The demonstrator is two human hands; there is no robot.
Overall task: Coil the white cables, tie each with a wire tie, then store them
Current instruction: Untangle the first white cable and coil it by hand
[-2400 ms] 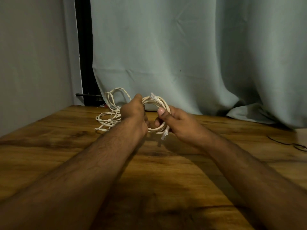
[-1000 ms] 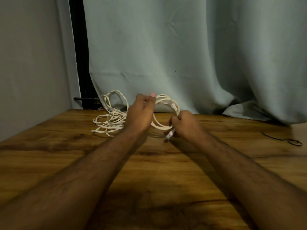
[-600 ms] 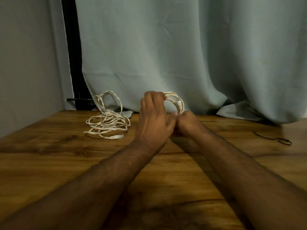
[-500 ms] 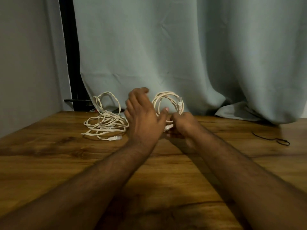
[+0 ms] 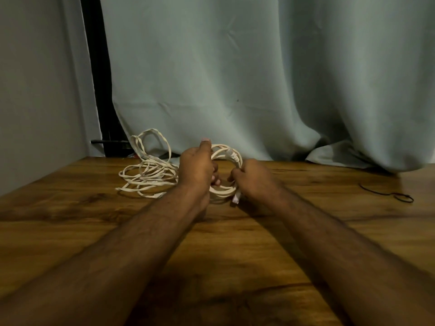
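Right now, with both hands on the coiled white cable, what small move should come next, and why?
Probably keep the right hand holding the coiled cable and send the left hand for the black wire tie on the table. The coil looks finished, with no tie visible on it.

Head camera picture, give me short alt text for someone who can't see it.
Both hands, left hand and right hand, grip a coiled white cable above a wooden table. A loose white cable pile lies left; a black wire tie lies right.
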